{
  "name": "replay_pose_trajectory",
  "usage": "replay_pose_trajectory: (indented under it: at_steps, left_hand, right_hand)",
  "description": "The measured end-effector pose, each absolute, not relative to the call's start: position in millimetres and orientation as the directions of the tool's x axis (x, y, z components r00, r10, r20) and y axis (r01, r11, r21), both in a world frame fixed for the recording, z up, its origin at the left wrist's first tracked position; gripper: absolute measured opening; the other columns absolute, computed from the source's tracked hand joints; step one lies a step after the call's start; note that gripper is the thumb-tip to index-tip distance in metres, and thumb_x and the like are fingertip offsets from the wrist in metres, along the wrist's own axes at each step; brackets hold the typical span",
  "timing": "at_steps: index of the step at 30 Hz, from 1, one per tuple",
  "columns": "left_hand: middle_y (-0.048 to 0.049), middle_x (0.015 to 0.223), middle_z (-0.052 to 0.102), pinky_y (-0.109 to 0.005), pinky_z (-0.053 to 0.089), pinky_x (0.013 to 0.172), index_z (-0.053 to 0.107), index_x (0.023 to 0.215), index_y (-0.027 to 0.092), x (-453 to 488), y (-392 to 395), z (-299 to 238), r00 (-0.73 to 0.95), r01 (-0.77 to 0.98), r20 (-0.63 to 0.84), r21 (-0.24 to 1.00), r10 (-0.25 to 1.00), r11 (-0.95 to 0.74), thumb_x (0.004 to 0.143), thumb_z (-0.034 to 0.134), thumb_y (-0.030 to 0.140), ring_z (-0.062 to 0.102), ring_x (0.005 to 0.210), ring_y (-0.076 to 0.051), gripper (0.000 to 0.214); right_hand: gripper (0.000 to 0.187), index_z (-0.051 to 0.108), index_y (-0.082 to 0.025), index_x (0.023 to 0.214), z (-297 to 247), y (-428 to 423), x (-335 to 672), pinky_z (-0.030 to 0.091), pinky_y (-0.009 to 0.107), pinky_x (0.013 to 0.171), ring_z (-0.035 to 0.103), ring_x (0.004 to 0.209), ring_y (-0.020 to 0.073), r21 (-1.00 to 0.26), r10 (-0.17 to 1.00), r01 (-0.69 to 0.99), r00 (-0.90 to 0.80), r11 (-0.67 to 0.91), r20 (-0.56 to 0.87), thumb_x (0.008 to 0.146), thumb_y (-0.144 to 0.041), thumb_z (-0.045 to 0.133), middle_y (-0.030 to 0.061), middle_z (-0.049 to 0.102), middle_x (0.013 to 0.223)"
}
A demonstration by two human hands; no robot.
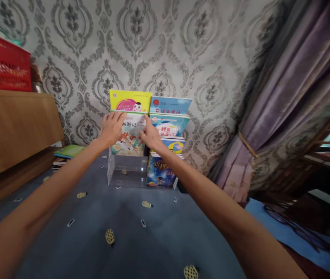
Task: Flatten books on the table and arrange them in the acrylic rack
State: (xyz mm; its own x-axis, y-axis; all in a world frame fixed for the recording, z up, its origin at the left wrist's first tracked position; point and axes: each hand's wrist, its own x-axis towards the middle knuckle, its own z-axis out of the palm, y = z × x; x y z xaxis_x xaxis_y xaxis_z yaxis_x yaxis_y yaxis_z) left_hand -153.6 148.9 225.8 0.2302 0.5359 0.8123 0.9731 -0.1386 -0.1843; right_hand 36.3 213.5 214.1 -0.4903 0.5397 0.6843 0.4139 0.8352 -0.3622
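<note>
Left hand (111,128) and right hand (151,135), grips clamped on the picture book (128,139), seat it in the rack's (124,172) left column; right column full, lower-left slots empty.

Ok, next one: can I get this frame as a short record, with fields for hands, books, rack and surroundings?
left hand: on the upper left edge of the illustrated book; grip unclear
right hand: on its upper right corner; grip unclear
illustrated book: upright, left column of the clear rack
behind it: yellow book, one tier higher
right column: blue book on top, more books stepped below
rack stands on: blue-grey cover
surroundings: green book lying flat at left, red crate upper left, purple curtain at right
</note>
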Motion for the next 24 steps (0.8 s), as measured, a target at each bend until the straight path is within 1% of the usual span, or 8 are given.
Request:
replay_pose_trajectory:
  at_steps: [6,9,12,14,16,18,21,24]
  left_hand:
    - [-0.0168,0.137,0.054,-0.049,0.034,0.108,0.048,0.14,0.015,-151.6,153.4,224.1,0.193,0.98,0.828,-0.135,0.527,-0.147,0.091,0.04,0.011,0.045,0.128,-0.032,0.05]
    - [-0.0167,0.139,0.053,-0.049,0.033,0.111,0.047,0.141,0.015,-153.1,153.1,225.9,0.193,0.979,0.813,-0.122,0.549,-0.164,0.09,0.039,0.01,0.044,0.131,-0.031,0.052]
    - [-0.0174,0.146,0.048,-0.051,0.029,0.114,0.043,0.145,0.014,-158.0,147.3,224.2,0.206,0.974,0.803,-0.111,0.56,-0.2,0.09,0.037,0.009,0.04,0.138,-0.031,0.056]
    - [-0.0175,0.153,0.042,-0.051,0.026,0.116,0.04,0.147,0.015,-162.9,139.1,214.0,0.194,0.973,0.821,-0.091,0.537,-0.212,0.091,0.036,0.009,0.035,0.144,-0.031,0.057]
    - [-0.0179,0.156,0.037,-0.052,0.024,0.119,0.039,0.147,0.015,-168.2,127.6,192.3,0.159,0.976,0.845,-0.057,0.511,-0.209,0.092,0.035,0.01,0.03,0.147,-0.031,0.056]
    - [-0.0198,0.155,0.038,-0.051,0.027,0.118,0.042,0.145,0.013,-172.7,113.9,159.0,0.129,0.979,0.845,-0.025,0.519,-0.202,0.094,0.036,0.013,0.032,0.147,-0.031,0.051]
    - [-0.0198,0.146,0.047,-0.049,0.038,0.113,0.05,0.136,0.014,-173.5,93.1,98.0,0.123,0.97,0.798,0.031,0.59,-0.243,0.094,0.036,0.014,0.043,0.139,-0.03,0.045]
    - [-0.0182,0.141,0.052,-0.049,0.042,0.111,0.055,0.129,0.015,-160.0,78.8,46.5,0.124,0.951,0.746,0.1,0.655,-0.294,0.093,0.039,0.014,0.049,0.133,-0.029,0.04]
  right_hand:
    - [0.073,0.022,-0.015,0.157,214.4,225.6,32.0,0.056,0.047,0.084,0.069,0.084,0.0255,-0.412,0.544,0.363,-0.444,0.836,0.712,0.089,-0.018,0.049,0.0122,0.072,0.105]
    - [0.076,0.016,-0.013,0.159,212.0,210.9,31.9,0.055,0.044,0.084,0.069,0.08,0.0244,-0.429,0.562,0.37,-0.442,0.824,0.699,0.09,-0.019,0.048,0.0106,0.073,0.097]
    - [0.075,0.012,-0.013,0.16,188.5,175.9,32.4,0.054,0.039,0.08,0.068,0.076,0.0228,-0.42,0.556,0.367,-0.492,0.83,0.67,0.092,-0.02,0.043,0.0074,0.074,0.088]
    - [0.07,0.02,-0.015,0.159,159.2,148.6,35.0,0.053,0.036,0.077,0.067,0.075,0.0226,-0.386,0.545,0.384,-0.587,0.839,0.599,0.093,-0.019,0.042,0.0062,0.074,0.087]
    - [0.056,0.043,-0.019,0.149,124.1,126.2,41.3,0.052,0.035,0.076,0.068,0.077,0.0235,-0.324,0.519,0.408,-0.721,0.854,0.459,0.093,-0.019,0.045,0.0061,0.074,0.087]
    - [0.048,0.055,-0.022,0.14,89.5,113.0,52.0,0.051,0.032,0.078,0.07,0.084,0.0231,-0.314,0.501,0.404,-0.787,0.859,0.36,0.092,-0.017,0.047,0.0056,0.075,0.09]
    - [0.043,0.062,-0.02,0.131,48.0,109.9,73.8,0.052,0.031,0.078,0.071,0.083,0.0212,-0.426,0.562,0.408,-0.751,0.807,0.347,0.091,-0.014,0.048,0.0062,0.075,0.09]
    - [0.038,0.067,-0.018,0.122,22.9,115.1,97.1,0.053,0.029,0.068,0.071,0.07,0.019,-0.613,0.682,0.379,-0.618,0.694,0.39,0.09,-0.017,0.046,0.005,0.074,0.082]
